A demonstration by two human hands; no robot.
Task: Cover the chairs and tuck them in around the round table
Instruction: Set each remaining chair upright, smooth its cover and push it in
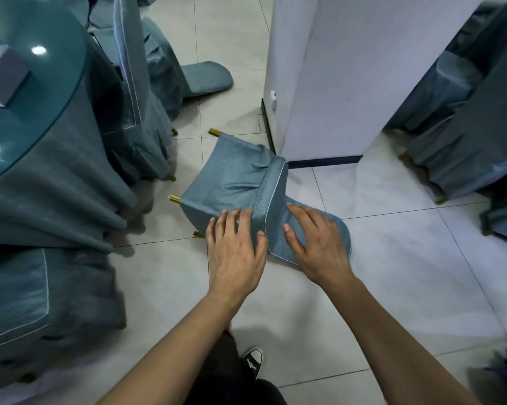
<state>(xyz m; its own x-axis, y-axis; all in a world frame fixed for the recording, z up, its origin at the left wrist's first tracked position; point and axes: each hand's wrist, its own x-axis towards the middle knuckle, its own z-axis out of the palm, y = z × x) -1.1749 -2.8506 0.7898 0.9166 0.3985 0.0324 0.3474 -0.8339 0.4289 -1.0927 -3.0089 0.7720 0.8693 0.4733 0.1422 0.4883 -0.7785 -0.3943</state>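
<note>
Two bare hands reach down over a chair [240, 182] that lies tipped on its side on the tiled floor [392, 258], close to the corner of a white wall [334, 83]; the chair wears a teal cover [231, 171] with pale piping along its seams, and brass leg tips [174, 197] stick out past the cover's hem toward the left; the chair's rounded back lies flat on the floor under the right hand. The left hand [234, 252] hovers at or lightly on the cover near the seat edge, its fingers [223, 220] spread and nearly straight, gripping nothing; whether they touch the cloth I cannot tell. The right hand [319, 247] rests on the cover over the chair back, fingers spread and slightly bent, thumb pointing toward the left hand, holding nothing.

At the left stands the round worktop [27, 127], its glossy teal top draped with a cloth of the same colour that falls in folds to the floor; a small grey box [4, 74] sits on it; a covered chair [141, 97] stands upright just beside the worktop, and another covered chair [41, 302] stands at the lower left; a further cover [205, 77] lies on the floor beyond. At the right a mirrored surface [465, 112] shows more teal cloth; a black and white shoe [253, 362] shows at the bottom.
</note>
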